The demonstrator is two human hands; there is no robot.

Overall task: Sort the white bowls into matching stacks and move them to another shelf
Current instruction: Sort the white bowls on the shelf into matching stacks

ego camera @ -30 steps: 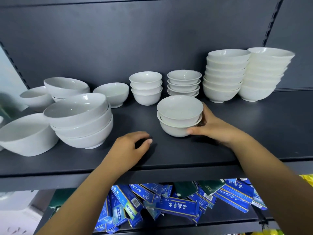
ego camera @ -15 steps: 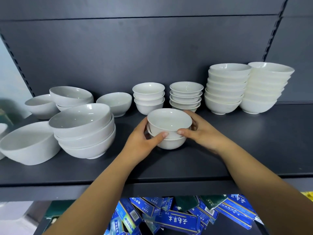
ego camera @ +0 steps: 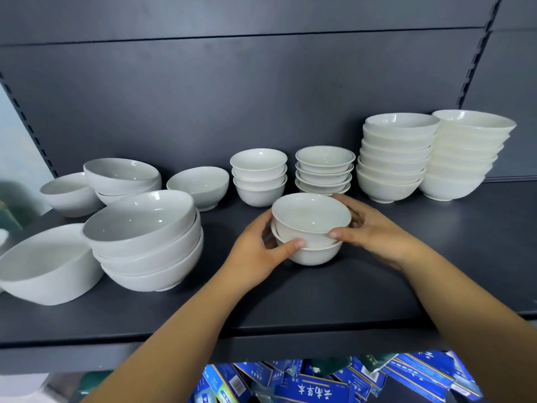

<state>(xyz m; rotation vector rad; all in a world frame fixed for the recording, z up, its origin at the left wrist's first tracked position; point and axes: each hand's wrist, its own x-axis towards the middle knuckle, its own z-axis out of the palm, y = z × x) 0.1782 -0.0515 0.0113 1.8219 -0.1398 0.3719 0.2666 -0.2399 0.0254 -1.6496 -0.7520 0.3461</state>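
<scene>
1. Dark shelf (ego camera: 377, 286) is carrying every bowl; sorted stacks are sitting along the far edge, leaving the near strip free for handling.
2. Tall stacks (ego camera: 395, 158) far right and three big bowls (ego camera: 145, 242) near left are grouped by matching size.
3. Two-bowl stack (ego camera: 309, 228), centre of shelf, is nested so it can travel as one.
4. Left hand (ego camera: 258, 251) and right hand (ego camera: 374, 231) are each closing their grip on opposite sides of that stack, thumbs at the rim, likely for lifting.
</scene>
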